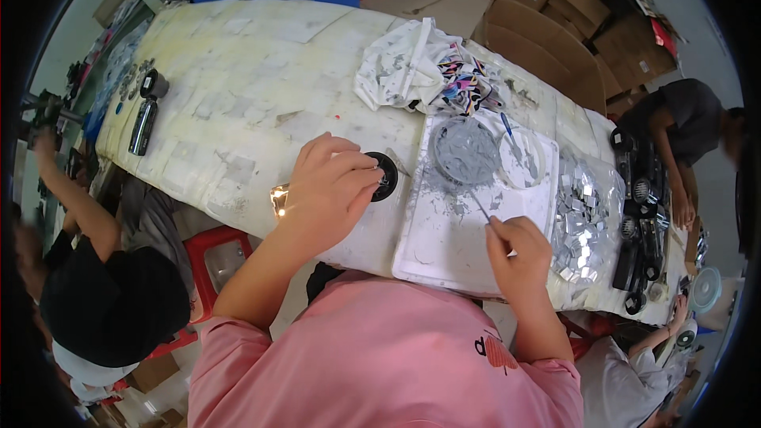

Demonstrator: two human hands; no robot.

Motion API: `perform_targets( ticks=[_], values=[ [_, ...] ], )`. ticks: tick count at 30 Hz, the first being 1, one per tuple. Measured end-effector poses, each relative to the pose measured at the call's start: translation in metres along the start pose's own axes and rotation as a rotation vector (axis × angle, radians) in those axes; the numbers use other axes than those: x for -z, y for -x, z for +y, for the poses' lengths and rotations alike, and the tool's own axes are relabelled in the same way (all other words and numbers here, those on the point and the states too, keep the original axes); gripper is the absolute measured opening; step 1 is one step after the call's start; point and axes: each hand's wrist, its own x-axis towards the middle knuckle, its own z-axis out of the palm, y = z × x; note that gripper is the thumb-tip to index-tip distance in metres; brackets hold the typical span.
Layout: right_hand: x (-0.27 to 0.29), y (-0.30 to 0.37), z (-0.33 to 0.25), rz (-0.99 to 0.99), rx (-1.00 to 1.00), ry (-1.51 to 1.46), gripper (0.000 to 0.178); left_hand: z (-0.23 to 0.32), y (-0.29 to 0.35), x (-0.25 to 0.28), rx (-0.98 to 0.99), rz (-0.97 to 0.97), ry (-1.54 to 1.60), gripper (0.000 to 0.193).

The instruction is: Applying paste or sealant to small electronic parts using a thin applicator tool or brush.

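Note:
My left hand point(337, 186) reaches over the table, its bent fingertips at the middle of a black round part point(390, 187) lying there. A small bright bit shows by the fingertips; the thumb is hidden. In my right hand point(521, 257) is a thin stick point(480, 208), pinched and slanting up and left over a white tray point(424, 257). Just beyond the stick's tip, a round tub of grey paste point(466, 150) stands in the tray. Beside it is a white round lid point(533, 177) smeared with grey, with a blue-handled tool point(507, 127) across it.
A crumpled patterned cloth point(420, 71) lies beyond the tray. Right of it are a clear bag of small shiny squares point(587, 218) and several black devices point(640, 214). A lit object point(279, 200) is by my left wrist. Black parts point(144, 123) lie far left. People sit on both sides.

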Motion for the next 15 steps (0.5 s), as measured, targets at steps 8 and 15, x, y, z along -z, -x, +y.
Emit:
perform_targets(
  ticks=[8,15],
  values=[
    [0.009,-0.010,0.013,0.080,-0.633,-0.732,0.011,0.014,0.009,0.000,0.002,-0.188,-0.225,0.027],
    [-0.005,-0.027,0.004,0.011,-0.762,-1.030,0.013,0.008,0.018,0.005,0.018,-0.238,-0.149,0.039]
  ],
)
